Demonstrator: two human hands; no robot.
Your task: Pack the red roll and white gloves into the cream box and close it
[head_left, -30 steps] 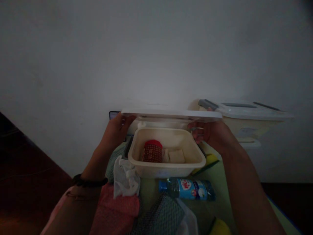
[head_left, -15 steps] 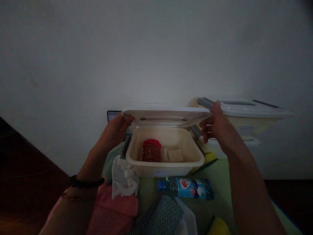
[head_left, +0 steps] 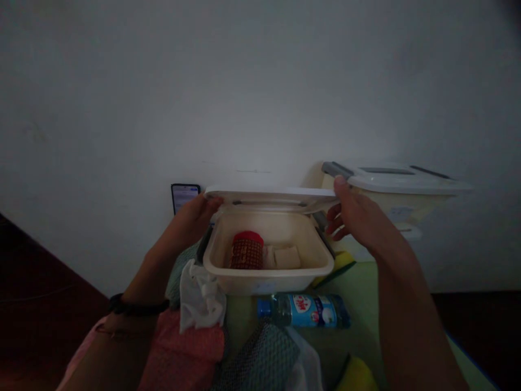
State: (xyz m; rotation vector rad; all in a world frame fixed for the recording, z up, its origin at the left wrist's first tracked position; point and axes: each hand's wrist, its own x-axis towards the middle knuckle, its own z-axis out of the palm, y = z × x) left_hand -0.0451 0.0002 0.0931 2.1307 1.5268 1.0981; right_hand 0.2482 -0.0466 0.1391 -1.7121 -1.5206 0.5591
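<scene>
A white lid [head_left: 272, 196] is held tilted over the back of a cream storage box [head_left: 266, 278]. My left hand [head_left: 195, 217] grips the lid's left end, fingers curled under its edge. At the opposite end, my right hand [head_left: 354, 214] pinches the lid's corner, thumb on top. Inside the box lie a red patterned cylindrical container [head_left: 247, 251] and a pale block-like item [head_left: 287, 257], whose kind I cannot make out. Grey handles flank the box on both sides.
Stacked lidded boxes [head_left: 399, 187] stand at the right by the wall. A phone [head_left: 184, 195] leans at the left. In front are a blue-capped bottle [head_left: 303, 310], a white cloth [head_left: 202, 298], a pink cloth [head_left: 185, 353], a green textured cloth [head_left: 264, 355] and a yellow sponge [head_left: 358, 374].
The lid has come down slightly towards the box with both hands still on it. The whole view has shifted a little, so things appear further left.
</scene>
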